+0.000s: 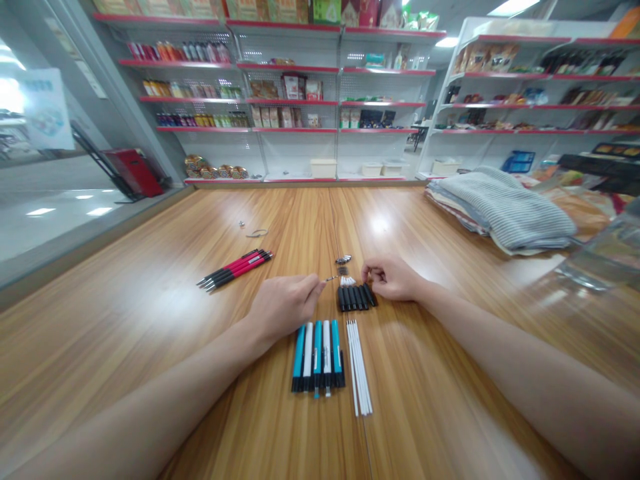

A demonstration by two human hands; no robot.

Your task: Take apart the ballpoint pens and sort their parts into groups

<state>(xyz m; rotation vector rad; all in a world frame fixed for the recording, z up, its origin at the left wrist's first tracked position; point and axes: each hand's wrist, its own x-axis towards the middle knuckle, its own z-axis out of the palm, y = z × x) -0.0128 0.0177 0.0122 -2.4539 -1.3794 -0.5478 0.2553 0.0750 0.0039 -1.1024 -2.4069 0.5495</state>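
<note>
My left hand (287, 303) is closed in a pinch on a thin pen part (331, 279), whose slim tip points right; the remainder is hidden by the fingers. Curled beside a row of black pen grips (353, 298) is my right hand (390, 277), its fingertips at the rightmost, tilted grip; what they hold, if anything, is unclear. Above the grips lie small white parts (347, 281), dark springs (343, 271) and silvery tips (344, 259). Blue and white pen barrels (317, 357) line up below my left hand, with white refills (359, 370) to their right.
Several red-and-black pens (235, 270) lie left on the wooden table (200, 387). Behind them are a thin loop (257, 233) and a tiny metallic piece (241, 224). Folded cloths (505, 207) and a clear container (600, 250) occupy the right. Stocked shelves (287, 67) stand beyond.
</note>
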